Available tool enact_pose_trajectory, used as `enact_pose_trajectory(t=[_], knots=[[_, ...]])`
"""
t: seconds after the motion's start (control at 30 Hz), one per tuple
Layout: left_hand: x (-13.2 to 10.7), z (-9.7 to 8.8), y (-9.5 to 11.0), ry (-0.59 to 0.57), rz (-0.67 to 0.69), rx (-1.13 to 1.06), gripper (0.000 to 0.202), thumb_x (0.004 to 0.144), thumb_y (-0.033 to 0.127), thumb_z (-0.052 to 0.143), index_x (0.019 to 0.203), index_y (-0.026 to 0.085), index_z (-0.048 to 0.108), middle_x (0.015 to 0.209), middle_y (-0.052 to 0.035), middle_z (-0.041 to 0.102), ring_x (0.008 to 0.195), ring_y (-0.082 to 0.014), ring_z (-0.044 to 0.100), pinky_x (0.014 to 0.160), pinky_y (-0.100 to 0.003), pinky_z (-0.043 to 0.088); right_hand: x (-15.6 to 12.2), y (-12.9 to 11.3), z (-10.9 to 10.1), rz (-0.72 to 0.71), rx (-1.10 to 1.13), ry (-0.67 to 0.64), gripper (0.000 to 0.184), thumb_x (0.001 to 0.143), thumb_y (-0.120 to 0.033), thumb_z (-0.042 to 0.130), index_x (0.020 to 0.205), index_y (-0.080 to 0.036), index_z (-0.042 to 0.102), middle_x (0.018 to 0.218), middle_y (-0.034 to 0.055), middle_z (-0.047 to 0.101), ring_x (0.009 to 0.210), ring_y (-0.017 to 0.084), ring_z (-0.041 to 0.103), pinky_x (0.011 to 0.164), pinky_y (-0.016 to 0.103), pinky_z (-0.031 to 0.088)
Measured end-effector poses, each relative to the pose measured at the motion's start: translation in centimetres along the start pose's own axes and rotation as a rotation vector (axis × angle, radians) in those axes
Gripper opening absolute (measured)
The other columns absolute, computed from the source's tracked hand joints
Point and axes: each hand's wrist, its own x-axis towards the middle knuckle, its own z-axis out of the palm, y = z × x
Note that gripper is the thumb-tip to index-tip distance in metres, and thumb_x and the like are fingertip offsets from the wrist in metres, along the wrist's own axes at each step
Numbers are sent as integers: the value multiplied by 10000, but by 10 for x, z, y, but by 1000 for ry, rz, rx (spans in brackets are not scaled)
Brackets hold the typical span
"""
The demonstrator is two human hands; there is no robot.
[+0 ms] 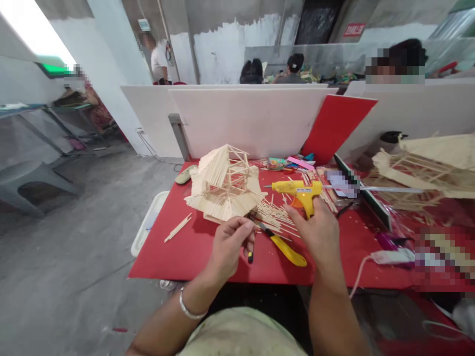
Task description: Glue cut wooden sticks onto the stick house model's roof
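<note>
Wears a white bracelet (185,307) on the left wrist. Pinches with the left hand (232,242), thumb pressed to bent fingers; cannot tell about anything thin between them. Wraps the right hand (323,231) around the handle of a yellow glue gun (297,187), with a clear glue stick (393,189) passing out at the back and the nozzle towards the left. Has between the hands, on the red table (166,262), a yellow-handled tool (287,251); a little beyond, a pile of loose wooden sticks (276,217). Has just ahead of the left hand, standing on the table, a house model of wooden sticks (215,173), with the open frame visible on one side. Has to the left, lower than the table edge, a white plastic tray (143,237), partly hidden, with something bluish (150,228) inside, too small to tell. Sees farther away white boards (245,121), a leaning red board (339,121), and, behind these, several people (296,64).
</note>
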Motion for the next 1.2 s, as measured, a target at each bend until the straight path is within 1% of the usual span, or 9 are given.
enact_pose_trajectory(t=[0.2,0.33,0.5,0.6,0.7,0.77,0.87,1.0,1.2], knots=[[28,51,-65,-33,-96,168,306,758,431,732,762,143,627,570,32,558,421,-52,473,397,-164,334,-17,79,12,68,105,-48,331,865,-371,520,1112,-154,564,989,143,666,868,265,604,745,342,423],[41,78,-99,-67,-82,271,286,776,407,717,732,139,628,551,37,537,424,-49,458,419,-170,330,-21,118,25,103,181,-73,361,893,-302,445,1189,-125,555,1033,166,661,926,273,605,812,367,448],[53,105,-129,-80,-98,349,257,773,377,711,865,138,685,582,18,579,456,-67,508,434,-170,351,-22,150,41,158,238,-129,399,914,-315,407,1237,-114,530,1048,167,648,925,274,603,820,374,463],[58,120,-140,-81,-145,377,355,777,377,701,1040,140,685,613,-1,614,507,-109,587,446,-180,395,-23,163,44,206,238,-162,404,928,-311,385,1253,-111,516,1093,174,644,960,272,608,837,362,459],[63,130,-147,-101,-143,399,440,784,358,693,1166,144,652,636,-11,637,520,-115,594,452,-184,417,-23,169,43,263,188,-205,417,944,-306,367,1284,-100,492,1153,186,640,998,266,617,835,339,447],[65,131,-150,-114,-131,405,469,785,353,693,1203,146,640,636,-10,641,510,-110,579,452,-186,421,-22,168,42,306,118,-252,430,964,-324,347,1319,-112,465,1171,181,645,992,258,632,806,325,438],[68,123,-151,-118,-115,389,479,792,362,689,1215,145,633,615,-7,631,520,-118,587,464,-193,433,-21,158,43,345,-16,-347,465,986,-387,320,1371,-146,420,1109,156,681,934,257,663,748,321,422],[71,99,-147,-92,-111,352,477,807,374,680,1226,154,625,636,-16,640,550,-135,617,482,-205,446,-16,135,49,310,-110,-438,514,991,-430,289,1415,-154,375,989,134,713,880,272,683,714,329,420],[70,60,-135,-12,-91,303,334,794,362,695,1055,155,678,635,-10,632,492,-98,556,449,-185,414,-10,96,61,280,-188,-494,538,990,-435,283,1442,-152,351,997,148,716,898,280,690,753,350,452]])
